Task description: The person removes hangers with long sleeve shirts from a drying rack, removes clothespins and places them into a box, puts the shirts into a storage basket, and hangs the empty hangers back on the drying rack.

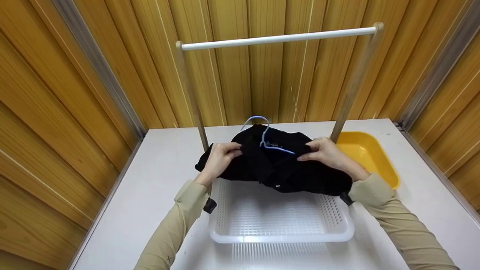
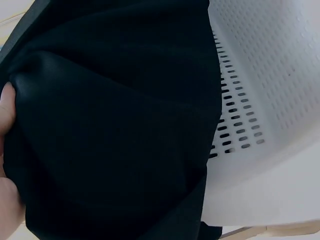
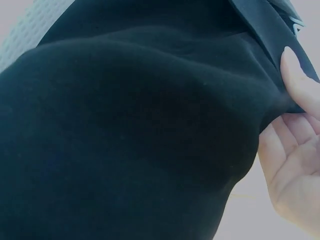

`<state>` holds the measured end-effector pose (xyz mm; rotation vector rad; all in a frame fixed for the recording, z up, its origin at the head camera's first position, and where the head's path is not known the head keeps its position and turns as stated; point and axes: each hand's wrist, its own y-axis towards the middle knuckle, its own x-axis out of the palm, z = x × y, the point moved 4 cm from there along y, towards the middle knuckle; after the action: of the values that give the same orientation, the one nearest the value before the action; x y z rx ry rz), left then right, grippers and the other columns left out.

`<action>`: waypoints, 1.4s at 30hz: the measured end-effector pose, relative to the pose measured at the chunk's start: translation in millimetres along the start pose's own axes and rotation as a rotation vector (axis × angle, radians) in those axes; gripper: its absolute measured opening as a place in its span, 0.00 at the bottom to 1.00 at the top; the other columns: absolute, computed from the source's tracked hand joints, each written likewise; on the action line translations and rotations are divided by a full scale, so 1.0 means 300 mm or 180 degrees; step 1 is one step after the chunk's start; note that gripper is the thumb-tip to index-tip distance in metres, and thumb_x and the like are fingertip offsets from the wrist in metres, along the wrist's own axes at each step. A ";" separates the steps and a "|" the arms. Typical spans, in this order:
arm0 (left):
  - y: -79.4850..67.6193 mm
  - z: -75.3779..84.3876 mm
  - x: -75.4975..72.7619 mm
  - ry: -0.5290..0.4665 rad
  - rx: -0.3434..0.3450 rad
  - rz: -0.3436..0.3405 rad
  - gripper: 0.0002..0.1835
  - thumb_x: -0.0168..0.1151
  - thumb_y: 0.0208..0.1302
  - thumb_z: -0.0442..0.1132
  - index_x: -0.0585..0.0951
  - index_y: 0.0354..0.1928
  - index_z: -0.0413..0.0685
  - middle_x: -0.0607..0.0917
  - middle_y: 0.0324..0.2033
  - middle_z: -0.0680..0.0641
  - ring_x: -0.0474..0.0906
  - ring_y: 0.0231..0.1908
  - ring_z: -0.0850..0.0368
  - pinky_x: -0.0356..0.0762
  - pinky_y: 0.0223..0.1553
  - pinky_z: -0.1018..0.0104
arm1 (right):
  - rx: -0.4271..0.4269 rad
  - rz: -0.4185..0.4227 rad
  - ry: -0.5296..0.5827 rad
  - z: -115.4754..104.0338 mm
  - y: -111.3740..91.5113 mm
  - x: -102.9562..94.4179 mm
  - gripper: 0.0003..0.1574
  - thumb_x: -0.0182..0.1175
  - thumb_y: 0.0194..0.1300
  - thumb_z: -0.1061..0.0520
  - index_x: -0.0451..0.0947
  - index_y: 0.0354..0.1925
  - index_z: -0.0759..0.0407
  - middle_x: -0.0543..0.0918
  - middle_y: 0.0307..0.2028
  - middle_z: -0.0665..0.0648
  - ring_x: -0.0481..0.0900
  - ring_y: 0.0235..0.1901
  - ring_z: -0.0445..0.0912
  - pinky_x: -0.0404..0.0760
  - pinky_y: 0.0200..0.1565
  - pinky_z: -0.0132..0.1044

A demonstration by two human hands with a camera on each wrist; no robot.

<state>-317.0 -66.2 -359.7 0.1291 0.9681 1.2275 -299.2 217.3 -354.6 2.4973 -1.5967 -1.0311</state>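
Note:
A black collared garment is held up over the white basket. A light blue hanger sits in its neck opening, hook upward; one arm shows and the rest is hidden by cloth. My left hand pinches the garment's left side near the collar. On the other side, my right hand pinches the cloth by the neck opening, its thumb on the outer face in the right wrist view. The black cloth fills much of the left wrist view and hangs beside the perforated basket wall.
The white perforated basket stands on the white table under the garment. A clothes rack with a white rail and upright posts rises behind. At the right is a yellow tub. Wood-panelled walls enclose the table.

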 end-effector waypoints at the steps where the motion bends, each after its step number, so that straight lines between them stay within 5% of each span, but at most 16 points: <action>1: -0.001 -0.003 -0.004 -0.0015 -0.0033 0.0007 0.04 0.64 0.52 0.28 0.83 0.31 0.37 0.84 0.29 0.47 0.79 0.32 0.57 0.73 0.37 0.66 | 0.0003 0.0018 -0.0010 0.016 -0.002 -0.006 0.06 0.66 0.49 0.70 0.81 0.29 0.71 0.82 0.27 0.60 0.75 0.26 0.38 0.73 0.31 0.26; 4: -0.007 -0.012 -0.019 -0.0160 -0.0120 0.0036 0.04 0.64 0.52 0.28 0.83 0.32 0.35 0.84 0.30 0.46 0.78 0.33 0.56 0.73 0.38 0.66 | 0.0029 0.0080 -0.0001 0.058 -0.012 -0.026 0.08 0.66 0.49 0.69 0.81 0.32 0.71 0.83 0.28 0.58 0.76 0.29 0.38 0.73 0.32 0.26; 6: -0.011 0.014 -0.040 -0.0285 -0.0197 0.0057 0.04 0.63 0.53 0.27 0.82 0.32 0.33 0.83 0.30 0.44 0.78 0.34 0.53 0.73 0.39 0.64 | 0.0019 0.0107 0.0039 0.049 -0.023 -0.042 0.10 0.64 0.49 0.72 0.79 0.34 0.75 0.82 0.29 0.63 0.77 0.31 0.37 0.74 0.34 0.26; 14: -0.022 -0.042 -0.061 -0.0550 -0.0259 0.0121 0.05 0.63 0.53 0.28 0.83 0.33 0.34 0.83 0.30 0.45 0.78 0.34 0.54 0.73 0.40 0.63 | 0.0114 0.0243 0.0011 0.012 -0.052 -0.089 0.16 0.61 0.48 0.77 0.75 0.39 0.81 0.79 0.34 0.72 0.76 0.35 0.36 0.74 0.36 0.25; 20: -0.027 -0.046 -0.068 -0.0753 -0.0373 0.0128 0.05 0.63 0.53 0.27 0.82 0.33 0.32 0.83 0.30 0.43 0.78 0.34 0.55 0.73 0.40 0.64 | 0.0126 0.0239 0.0631 0.102 -0.058 -0.104 0.17 0.57 0.50 0.81 0.72 0.42 0.84 0.82 0.31 0.61 0.79 0.33 0.39 0.76 0.35 0.29; 27: -0.029 0.018 -0.087 -0.0869 -0.0361 0.0054 0.05 0.61 0.53 0.23 0.80 0.32 0.26 0.82 0.30 0.37 0.78 0.34 0.51 0.73 0.39 0.64 | 0.0024 0.0183 0.1266 0.139 -0.067 -0.113 0.24 0.50 0.50 0.84 0.79 0.42 0.68 0.82 0.30 0.53 0.81 0.30 0.42 0.77 0.34 0.32; 34: -0.030 0.061 -0.092 -0.0760 -0.0372 -0.0036 0.04 0.60 0.53 0.22 0.80 0.32 0.25 0.82 0.30 0.36 0.78 0.34 0.50 0.73 0.39 0.63 | 0.0182 0.0237 0.0654 0.129 -0.073 -0.105 0.15 0.56 0.52 0.79 0.74 0.41 0.82 0.83 0.29 0.55 0.79 0.30 0.38 0.76 0.34 0.29; 42: -0.033 0.066 -0.091 -0.0647 -0.0366 -0.0011 0.04 0.60 0.54 0.23 0.80 0.32 0.26 0.82 0.30 0.37 0.77 0.34 0.46 0.73 0.40 0.61 | 0.0105 0.0173 0.0117 0.062 -0.087 -0.090 0.08 0.60 0.53 0.74 0.77 0.35 0.78 0.82 0.31 0.62 0.78 0.31 0.37 0.75 0.35 0.27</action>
<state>-296.5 -84.9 -338.1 0.1582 0.7199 1.2380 -295.2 257.8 -364.0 2.4632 -1.6748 -0.9549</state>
